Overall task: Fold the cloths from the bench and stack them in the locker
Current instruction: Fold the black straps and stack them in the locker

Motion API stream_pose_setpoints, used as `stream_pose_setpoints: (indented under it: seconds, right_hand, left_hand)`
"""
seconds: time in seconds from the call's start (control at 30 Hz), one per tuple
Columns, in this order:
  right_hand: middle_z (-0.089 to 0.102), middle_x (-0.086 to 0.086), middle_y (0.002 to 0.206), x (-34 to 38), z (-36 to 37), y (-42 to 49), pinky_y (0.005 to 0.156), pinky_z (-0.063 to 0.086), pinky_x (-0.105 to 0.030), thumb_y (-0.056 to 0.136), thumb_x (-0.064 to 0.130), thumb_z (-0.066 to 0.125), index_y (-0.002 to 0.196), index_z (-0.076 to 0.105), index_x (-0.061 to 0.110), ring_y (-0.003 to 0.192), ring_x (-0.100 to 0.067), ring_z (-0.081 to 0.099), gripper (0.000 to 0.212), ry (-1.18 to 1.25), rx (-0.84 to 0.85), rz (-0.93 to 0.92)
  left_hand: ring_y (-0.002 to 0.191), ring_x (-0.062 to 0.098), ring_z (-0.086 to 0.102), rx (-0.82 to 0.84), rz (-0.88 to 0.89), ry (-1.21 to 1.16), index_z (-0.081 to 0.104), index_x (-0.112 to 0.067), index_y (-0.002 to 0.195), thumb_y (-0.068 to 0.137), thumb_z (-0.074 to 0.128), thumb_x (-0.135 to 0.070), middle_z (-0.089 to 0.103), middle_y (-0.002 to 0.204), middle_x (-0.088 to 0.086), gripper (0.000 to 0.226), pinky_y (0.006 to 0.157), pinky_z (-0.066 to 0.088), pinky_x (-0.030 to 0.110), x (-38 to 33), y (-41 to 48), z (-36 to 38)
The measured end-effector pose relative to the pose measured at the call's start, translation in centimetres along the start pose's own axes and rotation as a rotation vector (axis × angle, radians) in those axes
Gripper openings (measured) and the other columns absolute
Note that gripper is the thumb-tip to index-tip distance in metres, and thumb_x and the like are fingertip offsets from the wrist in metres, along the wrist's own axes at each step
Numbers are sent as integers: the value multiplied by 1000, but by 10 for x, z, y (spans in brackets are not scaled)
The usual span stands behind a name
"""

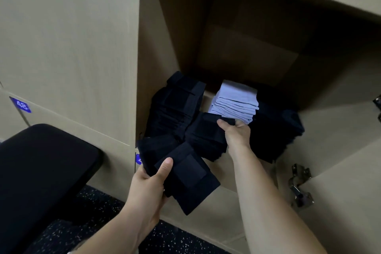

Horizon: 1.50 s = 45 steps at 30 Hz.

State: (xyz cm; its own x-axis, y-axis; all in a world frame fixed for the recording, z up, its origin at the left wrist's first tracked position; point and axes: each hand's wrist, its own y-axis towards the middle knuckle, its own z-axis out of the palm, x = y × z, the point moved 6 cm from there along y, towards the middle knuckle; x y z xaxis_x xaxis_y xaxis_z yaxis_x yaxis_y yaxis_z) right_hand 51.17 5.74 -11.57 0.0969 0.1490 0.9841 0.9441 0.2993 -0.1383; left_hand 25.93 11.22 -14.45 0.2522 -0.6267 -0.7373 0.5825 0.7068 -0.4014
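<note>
Reaching into the locker, the right hand curls its fingers round the dark stack at the locker's front, probably steadying it, while the left hand clamps a folded dark cloth just outside the locker, waiting to go on top.

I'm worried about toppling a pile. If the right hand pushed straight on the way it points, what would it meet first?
Most likely the light blue stack, which sits just beyond the right hand as it grips a dark cloth; depth inside the locker is hard to judge.
</note>
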Motion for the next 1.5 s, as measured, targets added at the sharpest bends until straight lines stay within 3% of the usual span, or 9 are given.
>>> stream_pose_setpoints:
  seconds: [0.17,0.3,0.43,0.63,0.77,0.9,1.17,1.37,1.5]
  right_hand:
    - [68,0,82,-5,6,1,78,57,-40,81,26,76,88,61,10,78,-22,67,23,-252,-29,-97]
    - [58,-1,118,-4,4,-6,85,50,-35,80,40,74,111,59,28,97,-19,58,36,-352,-95,-119]
    - [40,0,145,-11,-3,-23,103,39,-35,83,28,74,149,31,20,135,-21,40,79,-147,12,-69]
    - [40,-4,146,-27,-7,-44,105,38,-33,66,13,69,151,14,18,130,-21,43,101,-291,215,63]
    - [56,-6,120,-17,0,-45,81,41,-26,80,-6,57,141,24,9,92,-15,51,72,-356,235,85]
    - [59,-6,105,-12,2,-38,62,43,-23,76,-6,58,118,46,8,85,-15,55,46,-382,188,53]
    - [58,0,106,-19,3,-41,83,44,-27,86,2,61,124,47,12,99,-22,58,41,-434,161,-1]
    - [46,-9,143,-7,-13,-68,94,38,-28,87,7,60,150,24,11,125,-26,51,73,-369,94,3]
    - [67,2,107,16,-29,-117,89,46,-29,87,19,65,127,58,14,96,-12,62,41,-293,86,-85]
  left_hand:
    - [89,23,73,6,-19,1,63,-16,114,90,65,-17,77,96,3,24,71,56,35,5,0,-4]
    - [91,24,73,16,-13,16,62,-18,117,89,66,-18,76,100,3,28,76,57,39,4,0,-7]
    - [89,22,74,22,-4,20,63,-19,116,90,65,-18,76,102,3,26,75,56,38,2,-3,-7]
    - [90,22,73,35,-1,19,62,-21,117,91,64,-18,76,103,3,26,76,57,39,3,-10,-5]
    - [84,20,74,43,-8,18,62,-18,115,91,63,-17,76,98,2,24,72,56,37,4,-13,-4]
    - [87,21,74,43,1,13,62,-20,117,91,63,-18,76,102,3,26,73,56,37,1,-10,-5]
    - [88,20,74,41,0,18,63,-22,116,90,64,-18,76,103,2,25,74,56,37,1,-10,-6]
    - [89,20,73,3,28,0,63,-20,113,93,63,-17,76,100,0,20,77,56,38,-17,-27,-9]
    - [92,21,71,-51,48,-10,63,-21,113,95,62,-17,75,102,1,18,69,55,34,-29,-41,-14]
